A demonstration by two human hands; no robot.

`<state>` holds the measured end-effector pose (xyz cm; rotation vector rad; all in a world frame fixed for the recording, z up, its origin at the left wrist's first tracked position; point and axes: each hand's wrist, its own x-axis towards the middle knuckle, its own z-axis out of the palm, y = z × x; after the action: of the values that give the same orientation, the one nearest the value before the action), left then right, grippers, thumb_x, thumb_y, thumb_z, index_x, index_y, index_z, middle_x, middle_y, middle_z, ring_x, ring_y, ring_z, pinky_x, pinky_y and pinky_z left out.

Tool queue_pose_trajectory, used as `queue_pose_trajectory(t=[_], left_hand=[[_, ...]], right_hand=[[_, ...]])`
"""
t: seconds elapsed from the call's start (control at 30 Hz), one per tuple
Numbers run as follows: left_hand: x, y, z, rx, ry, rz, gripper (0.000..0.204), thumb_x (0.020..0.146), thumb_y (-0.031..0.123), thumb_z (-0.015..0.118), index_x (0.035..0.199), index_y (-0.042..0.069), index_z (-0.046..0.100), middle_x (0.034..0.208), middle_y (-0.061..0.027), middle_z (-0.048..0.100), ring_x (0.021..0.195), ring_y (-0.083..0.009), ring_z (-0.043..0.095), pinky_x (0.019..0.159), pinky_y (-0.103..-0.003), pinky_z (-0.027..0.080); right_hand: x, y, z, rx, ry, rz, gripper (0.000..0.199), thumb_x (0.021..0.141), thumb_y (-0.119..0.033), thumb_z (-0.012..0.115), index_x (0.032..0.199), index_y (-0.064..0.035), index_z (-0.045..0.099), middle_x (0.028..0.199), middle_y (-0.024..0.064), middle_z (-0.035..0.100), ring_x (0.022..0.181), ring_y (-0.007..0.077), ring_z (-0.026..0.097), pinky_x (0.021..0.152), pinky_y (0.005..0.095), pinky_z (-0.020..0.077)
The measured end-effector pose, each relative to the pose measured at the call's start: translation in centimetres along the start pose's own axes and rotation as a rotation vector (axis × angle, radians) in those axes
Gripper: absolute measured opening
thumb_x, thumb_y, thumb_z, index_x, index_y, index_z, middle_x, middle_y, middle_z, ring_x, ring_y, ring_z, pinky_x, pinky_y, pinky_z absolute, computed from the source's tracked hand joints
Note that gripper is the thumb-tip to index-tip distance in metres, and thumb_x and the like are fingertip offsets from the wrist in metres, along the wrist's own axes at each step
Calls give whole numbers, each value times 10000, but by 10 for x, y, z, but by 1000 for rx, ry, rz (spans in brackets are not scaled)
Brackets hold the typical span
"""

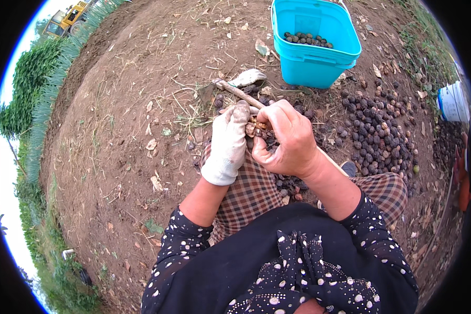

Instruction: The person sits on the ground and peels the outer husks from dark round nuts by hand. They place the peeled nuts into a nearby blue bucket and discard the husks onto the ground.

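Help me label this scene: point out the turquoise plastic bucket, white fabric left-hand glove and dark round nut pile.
Turquoise plastic bucket (pixel 313 71): head view, front wall.
White fabric left-hand glove (pixel 228 140): head view, below its thumb.
Dark round nut pile (pixel 378 133): head view, middle.

Around me I see brown soil ground (pixel 125 68) strewn with dry leaves (pixel 156 183) and straw (pixel 188 112); on it rest a turquoise bucket (pixel 311 70), a white glove (pixel 248 78) and a heap of dark nuts (pixel 377 133).
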<state>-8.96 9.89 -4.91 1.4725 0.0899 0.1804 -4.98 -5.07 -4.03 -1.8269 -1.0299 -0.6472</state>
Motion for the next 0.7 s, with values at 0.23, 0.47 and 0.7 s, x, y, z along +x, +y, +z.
queue_pose_trajectory(t=[0.23,0.47,0.7], left_hand=[[5,3,3,-69,-39,42,395,1008,354,603,1110,-23,665,964,-45,695,813,-84,609,723,-266,502],[-1,10,6,-46,-32,10,362,980,311,666,1123,-21,677,979,-38,691,830,-58,606,695,-217,499],[0,9,-5,-141,-162,-97,446,1013,396,584,1164,-20,639,890,-43,666,713,-54,600,584,-200,486]], right_hand=[[-2,2,-6,-90,-30,62,330,643,-68,679,947,-40,553,846,117,552,713,306,606,624,384,536],[3,-1,-15,42,-24,143,382,686,-39,717,1055,-21,618,846,109,582,648,239,601,590,329,512],[-1,12,-14,111,-101,78,422,803,-145,802,1167,-15,633,833,71,562,625,137,540,585,269,483]])
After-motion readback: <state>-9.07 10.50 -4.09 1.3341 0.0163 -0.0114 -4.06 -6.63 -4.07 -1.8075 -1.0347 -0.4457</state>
